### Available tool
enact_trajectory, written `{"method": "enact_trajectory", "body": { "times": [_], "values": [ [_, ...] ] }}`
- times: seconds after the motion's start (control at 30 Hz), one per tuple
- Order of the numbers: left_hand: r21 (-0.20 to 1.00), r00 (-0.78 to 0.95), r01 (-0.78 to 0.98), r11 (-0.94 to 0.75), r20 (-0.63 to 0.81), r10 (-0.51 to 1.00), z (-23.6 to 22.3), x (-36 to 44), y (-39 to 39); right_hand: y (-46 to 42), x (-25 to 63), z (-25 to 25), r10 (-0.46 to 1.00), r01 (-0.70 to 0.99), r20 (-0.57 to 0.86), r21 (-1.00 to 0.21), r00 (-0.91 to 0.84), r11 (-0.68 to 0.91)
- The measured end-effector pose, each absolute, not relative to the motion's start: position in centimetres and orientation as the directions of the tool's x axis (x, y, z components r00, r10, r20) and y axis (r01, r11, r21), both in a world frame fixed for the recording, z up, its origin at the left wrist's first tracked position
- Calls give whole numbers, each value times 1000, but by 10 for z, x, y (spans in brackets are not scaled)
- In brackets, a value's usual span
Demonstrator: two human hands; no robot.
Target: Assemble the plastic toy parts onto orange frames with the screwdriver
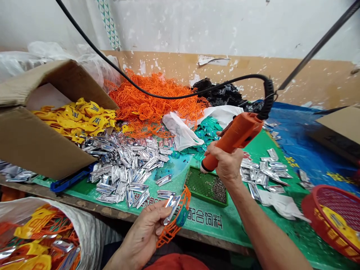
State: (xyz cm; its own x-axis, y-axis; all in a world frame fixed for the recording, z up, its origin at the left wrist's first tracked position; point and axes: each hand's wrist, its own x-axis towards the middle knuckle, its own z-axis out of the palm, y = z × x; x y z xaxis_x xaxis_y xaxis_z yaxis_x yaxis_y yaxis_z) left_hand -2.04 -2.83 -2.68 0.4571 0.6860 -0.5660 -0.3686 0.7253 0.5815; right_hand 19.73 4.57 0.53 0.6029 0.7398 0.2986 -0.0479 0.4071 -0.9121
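Near the table's front edge, my left hand (147, 228) pinches a small assembly: an orange plastic lattice piece (168, 233), a teal plastic part (182, 216) and a shiny silver metal piece (173, 207) lying together. My right hand (229, 165) is wrapped round an orange electric screwdriver (234, 137), its tip pointing down and left over a green screw tray (194, 182). Small screws (219, 190) are heaped at the tray's right end. Left of the tray lies a large pile of silver metal pieces (126, 168). The screwdriver's bit is hard to make out.
A cardboard box (42, 140) spills yellow plastic parts (92, 114). Behind are heaps of orange lattices (152, 97), black parts (225, 93) and teal parts (209, 131). A black cable (165, 97) arches overhead. A white sack (90, 217) stands left, a red basket (312, 206) right.
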Motion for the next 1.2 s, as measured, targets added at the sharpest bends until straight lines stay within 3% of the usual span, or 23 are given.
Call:
{"method": "enact_trajectory", "body": {
  "times": [0.5,1.2],
  "values": [
    [739,479,-184,649,-509,715,-21,-20,-33,43,194,6,742,-1,297,-928,601,373],
    [844,395,-78,531,-463,794,-19,-23,-32,39,195,9,720,-3,327,-910,612,415]
  ]
}}
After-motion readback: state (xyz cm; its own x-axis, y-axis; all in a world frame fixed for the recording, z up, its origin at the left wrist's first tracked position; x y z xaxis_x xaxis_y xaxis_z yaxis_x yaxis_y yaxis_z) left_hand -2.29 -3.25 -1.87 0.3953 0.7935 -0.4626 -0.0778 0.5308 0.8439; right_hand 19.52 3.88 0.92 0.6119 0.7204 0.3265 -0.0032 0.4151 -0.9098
